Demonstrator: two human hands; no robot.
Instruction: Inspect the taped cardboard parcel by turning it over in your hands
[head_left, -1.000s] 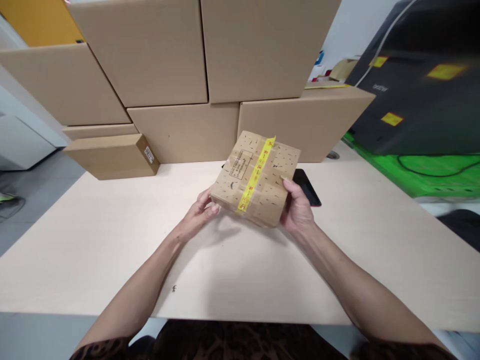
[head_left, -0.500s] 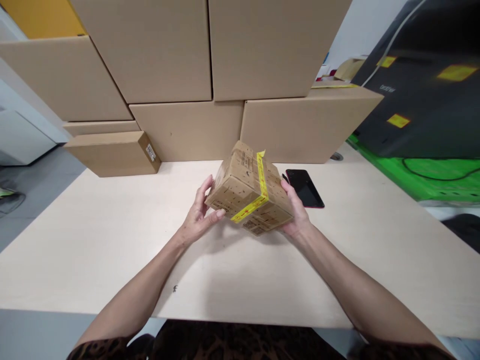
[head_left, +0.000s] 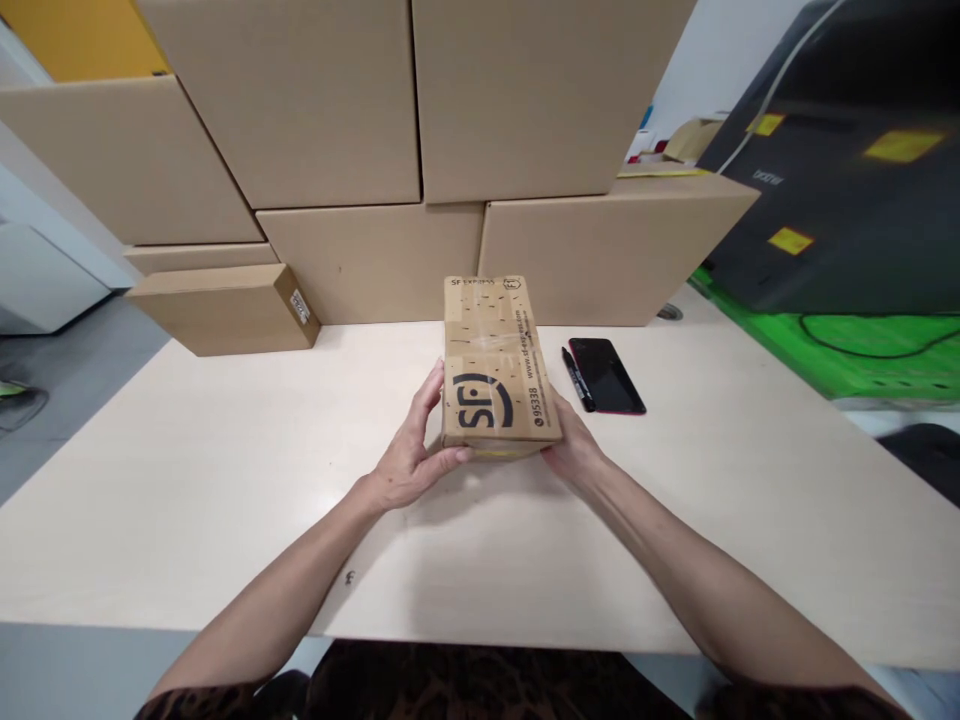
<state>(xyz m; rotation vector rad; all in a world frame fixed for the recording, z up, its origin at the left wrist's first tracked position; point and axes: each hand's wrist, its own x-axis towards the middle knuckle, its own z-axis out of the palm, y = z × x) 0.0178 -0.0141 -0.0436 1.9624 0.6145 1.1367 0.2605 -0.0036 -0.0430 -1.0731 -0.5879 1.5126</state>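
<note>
Between my hands is a brown cardboard box point(head_left: 491, 360) with dark "SF" print and clear tape across its upper face. My left hand point(head_left: 411, 455) grips its left side, the thumb at the near lower edge. On the other side, my right hand point(head_left: 574, 440) holds the right near corner, its fingers largely hidden behind the box. A strip of yellow shows low on the near face. Whether the box touches the table I cannot tell. Right of it lie a black marker pen point(head_left: 578, 380) and a black phone point(head_left: 607, 376) with a red edge.
Large cardboard boxes point(head_left: 375, 262) are stacked along the back of the pale table point(head_left: 225, 500). A smaller flat carton point(head_left: 232, 312) stands at the back left. Beyond the right edge are a dark case point(head_left: 847, 200) with yellow stickers and a green surface point(head_left: 825, 355).
The box has been turned in my hands: the face with yellow tape has gone from view and the "SF" face now shows. The marker beside the phone has come into fuller view.
</note>
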